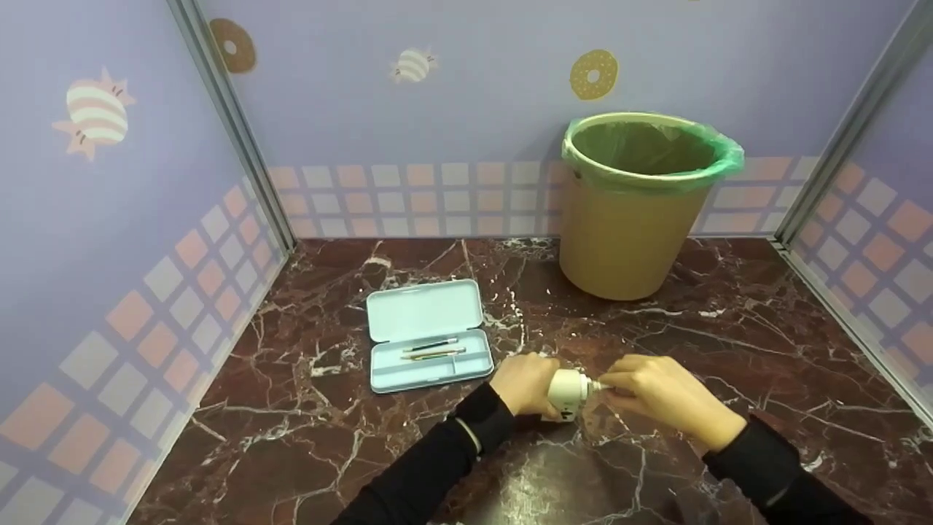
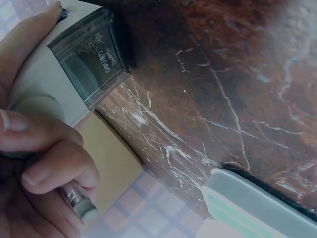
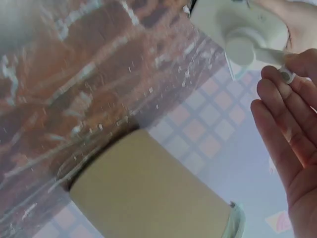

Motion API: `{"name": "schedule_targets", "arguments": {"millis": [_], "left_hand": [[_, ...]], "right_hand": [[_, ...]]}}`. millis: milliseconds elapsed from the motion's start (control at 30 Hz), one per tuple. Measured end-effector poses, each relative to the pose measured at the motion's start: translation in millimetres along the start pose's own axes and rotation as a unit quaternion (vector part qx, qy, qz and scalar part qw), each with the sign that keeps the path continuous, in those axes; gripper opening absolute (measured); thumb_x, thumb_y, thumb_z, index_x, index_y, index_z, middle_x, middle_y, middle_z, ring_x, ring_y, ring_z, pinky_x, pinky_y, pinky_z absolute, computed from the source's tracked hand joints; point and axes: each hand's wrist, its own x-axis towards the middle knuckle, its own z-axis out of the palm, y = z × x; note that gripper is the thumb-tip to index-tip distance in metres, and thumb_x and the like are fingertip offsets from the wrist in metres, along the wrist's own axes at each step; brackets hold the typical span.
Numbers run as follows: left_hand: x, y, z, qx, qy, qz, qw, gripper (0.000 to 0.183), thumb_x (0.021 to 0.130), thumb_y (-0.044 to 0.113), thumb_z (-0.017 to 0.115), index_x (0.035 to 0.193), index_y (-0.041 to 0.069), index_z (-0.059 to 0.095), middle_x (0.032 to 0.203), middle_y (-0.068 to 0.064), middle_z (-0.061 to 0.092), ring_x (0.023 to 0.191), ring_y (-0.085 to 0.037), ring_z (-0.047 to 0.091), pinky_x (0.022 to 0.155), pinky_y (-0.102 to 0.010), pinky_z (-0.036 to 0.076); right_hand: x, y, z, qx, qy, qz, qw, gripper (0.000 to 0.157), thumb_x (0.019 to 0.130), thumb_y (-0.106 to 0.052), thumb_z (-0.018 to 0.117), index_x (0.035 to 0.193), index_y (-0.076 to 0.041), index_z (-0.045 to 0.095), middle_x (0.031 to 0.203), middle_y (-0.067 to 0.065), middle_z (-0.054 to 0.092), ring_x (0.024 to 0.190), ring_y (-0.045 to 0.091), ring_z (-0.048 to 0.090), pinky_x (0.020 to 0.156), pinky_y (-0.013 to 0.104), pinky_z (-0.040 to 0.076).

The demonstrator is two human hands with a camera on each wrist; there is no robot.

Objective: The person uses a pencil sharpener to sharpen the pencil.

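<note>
at the near middle of the dark red marbled tabletop (image 1: 729, 343): boxy white crank sharpener (image 1: 565, 394), gripped by left hand (image 1: 526, 382), silver-banded pencil end (image 2: 82, 202) at its fingers. right hand (image 1: 660, 390) pinches white crank arm (image 3: 270, 55). loose left hold could let the body twist.

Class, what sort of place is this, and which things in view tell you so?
Probably a small booth set up for desk work: patterned walls rise on three sides, and there are an open pencil case and a crank sharpener.
</note>
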Motion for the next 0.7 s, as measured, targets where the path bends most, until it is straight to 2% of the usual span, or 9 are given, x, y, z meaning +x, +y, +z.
{"name": "schedule_targets", "arguments": {"millis": [433, 700], "left_hand": [[2.0, -1.7, 2.7, -0.005, -0.005, 0.011, 0.9999, 0.050, 0.062, 0.041, 0.095, 0.095, 0.015, 0.069, 0.088, 0.001, 0.076, 0.076, -0.017, 0.072, 0.063, -0.032, 0.057], [0.9, -1.3, 3.8, -0.002, -0.012, 0.010, 0.9999, 0.051, 0.062, 0.043, 0.096, 0.096, 0.015, 0.068, 0.089, 0.001, 0.076, 0.077, -0.016, 0.072, 0.064, -0.031, 0.058]], "right_hand": [[8.8, 17.4, 5.7, -0.015, -0.005, 0.035, 0.999, 0.015, 0.076, -0.011, 0.086, 0.090, -0.012, 0.079, 0.078, -0.003, 0.070, 0.066, 0.010, 0.066, 0.060, 0.028, 0.055], [12.1, 27.1, 19.3, -0.023, -0.016, 0.056, 0.998, 0.015, 0.077, -0.009, 0.085, 0.091, -0.009, 0.080, 0.078, 0.000, 0.070, 0.065, 0.014, 0.065, 0.059, 0.032, 0.056]]}}
